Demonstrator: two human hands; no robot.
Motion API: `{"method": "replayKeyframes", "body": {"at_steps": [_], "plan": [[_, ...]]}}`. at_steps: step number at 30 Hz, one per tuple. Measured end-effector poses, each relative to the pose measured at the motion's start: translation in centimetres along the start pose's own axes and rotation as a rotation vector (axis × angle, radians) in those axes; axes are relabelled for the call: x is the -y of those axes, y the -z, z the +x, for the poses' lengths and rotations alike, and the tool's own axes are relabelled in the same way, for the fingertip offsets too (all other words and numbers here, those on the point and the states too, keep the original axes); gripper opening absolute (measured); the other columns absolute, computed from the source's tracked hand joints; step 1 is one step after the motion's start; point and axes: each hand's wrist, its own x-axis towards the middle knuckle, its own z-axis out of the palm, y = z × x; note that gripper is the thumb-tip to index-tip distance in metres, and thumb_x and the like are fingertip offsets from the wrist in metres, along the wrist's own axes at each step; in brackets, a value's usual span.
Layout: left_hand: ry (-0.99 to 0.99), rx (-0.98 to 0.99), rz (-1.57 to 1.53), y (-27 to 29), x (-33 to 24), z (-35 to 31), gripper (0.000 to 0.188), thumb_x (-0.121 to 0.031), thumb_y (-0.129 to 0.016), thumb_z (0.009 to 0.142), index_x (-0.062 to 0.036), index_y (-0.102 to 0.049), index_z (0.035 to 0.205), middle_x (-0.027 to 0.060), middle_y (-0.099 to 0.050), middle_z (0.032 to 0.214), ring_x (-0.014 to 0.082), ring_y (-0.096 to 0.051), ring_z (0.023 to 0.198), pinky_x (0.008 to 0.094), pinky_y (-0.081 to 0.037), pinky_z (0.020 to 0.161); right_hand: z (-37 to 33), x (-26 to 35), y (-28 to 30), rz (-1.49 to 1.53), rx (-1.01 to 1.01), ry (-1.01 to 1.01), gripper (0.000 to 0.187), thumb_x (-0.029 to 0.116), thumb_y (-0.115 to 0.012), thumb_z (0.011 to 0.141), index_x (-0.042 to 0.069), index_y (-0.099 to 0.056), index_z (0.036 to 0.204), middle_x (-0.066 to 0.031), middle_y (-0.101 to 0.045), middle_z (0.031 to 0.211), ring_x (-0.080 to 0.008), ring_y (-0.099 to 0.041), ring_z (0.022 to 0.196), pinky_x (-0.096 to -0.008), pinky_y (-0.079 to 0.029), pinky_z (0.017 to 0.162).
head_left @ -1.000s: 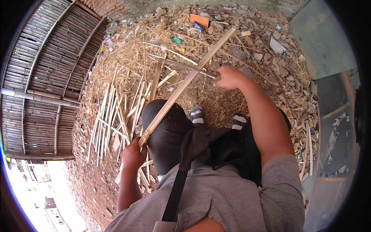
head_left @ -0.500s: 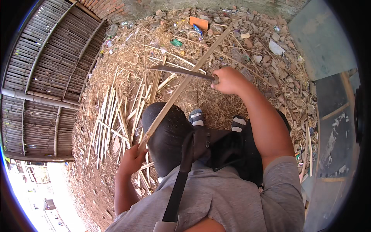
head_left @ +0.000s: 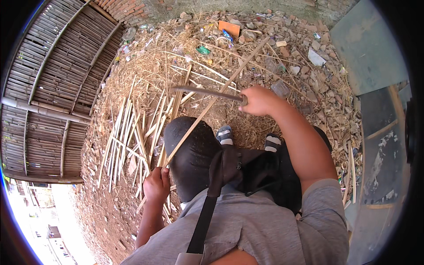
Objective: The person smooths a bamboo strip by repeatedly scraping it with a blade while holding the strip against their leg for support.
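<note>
My left hand [head_left: 157, 183] is closed round the near end of a long bamboo strip [head_left: 198, 118], which slants up and away to the right past my knee. In my right hand [head_left: 258, 100] is the handle of a machete [head_left: 207, 92], its dark curved blade pointing left. The blade crosses the strip about midway along its length; whether the two touch I cannot tell. Left of my knee, many split bamboo strips [head_left: 126, 137] lie in a loose pile on the ground.
A slatted bamboo wall [head_left: 48, 79] stands at the left, and grey panels [head_left: 375, 48] at the right. Brick rubble [head_left: 304, 75] and litter cover the far ground below a brick wall [head_left: 137, 13]. A clear plastic container [head_left: 280, 88] lies near my right hand.
The strip has turned in my left hand and now shows a narrower side. My left hand has come slightly nearer to me, and the machete has moved slightly down.
</note>
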Motion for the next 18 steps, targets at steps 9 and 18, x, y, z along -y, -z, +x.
{"method": "replayKeyframes", "body": {"at_steps": [9, 18], "plan": [[-0.042, 0.008, -0.065, -0.9, 0.9, 0.7, 0.035, -0.031, -0.052, 0.104, -0.006, -0.059, 0.08, 0.0213, -0.061, 0.065, 0.0451, -0.061, 0.061, 0.0548, -0.046, 0.056, 1.1, -1.3, -0.4, 0.217, 0.101, -0.02, 0.043, 0.038, -0.078, 0.081, 0.002, -0.07, 0.103, -0.0165, -0.071, 0.091, -0.0309, -0.069, 0.088, -0.0438, -0.053, 0.081], [-0.03, 0.109, -0.214, 1.0, 1.6, 0.9, 0.041, -0.032, -0.046, 0.106, -0.0042, -0.068, 0.085, 0.019, -0.064, 0.067, 0.0415, -0.066, 0.065, 0.0507, -0.05, 0.061, -0.7, 3.6, 0.0, -0.035, 0.173, 0.161, 0.04, 0.035, -0.077, 0.082, 0.002, -0.071, 0.104, -0.0196, -0.07, 0.095, -0.0364, -0.069, 0.096, -0.0463, -0.053, 0.082]]}}
